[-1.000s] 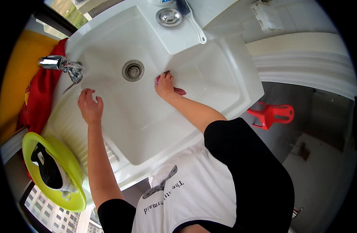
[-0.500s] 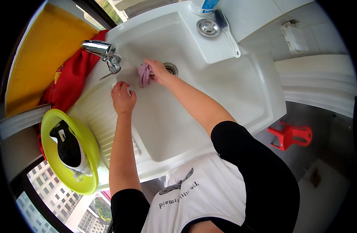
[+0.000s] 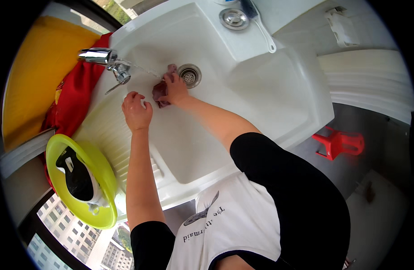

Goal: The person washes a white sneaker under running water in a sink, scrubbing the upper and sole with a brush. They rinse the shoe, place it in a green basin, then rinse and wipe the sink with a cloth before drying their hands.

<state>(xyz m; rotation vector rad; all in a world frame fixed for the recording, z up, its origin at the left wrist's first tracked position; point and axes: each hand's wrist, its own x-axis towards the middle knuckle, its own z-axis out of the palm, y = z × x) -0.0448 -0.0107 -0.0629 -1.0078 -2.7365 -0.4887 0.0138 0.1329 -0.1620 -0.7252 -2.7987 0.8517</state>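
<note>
My right hand grips a wet, mauve cloth, its fingers bent over the bunched fabric. The cloth lies low in the white sink, just left of the metal drain. From the chrome faucet a thin stream of water runs toward the cloth. My left hand hovers by the sink's left edge, below the faucet, with fingers loosely curved, thumb apart and nothing held. Part of the cloth is hidden under my right hand.
A lime-green basin on the ribbed drainboard holds a black-and-white object. A round metal dish and a white-handled brush lie on the far ledge. A red stool stands on the floor at right.
My right hand has moved the cloth away from the drain, which now shows fully. The cloth looks more spread out and darker. My left hand stays near the sink's edge. The view has shifted slightly.
</note>
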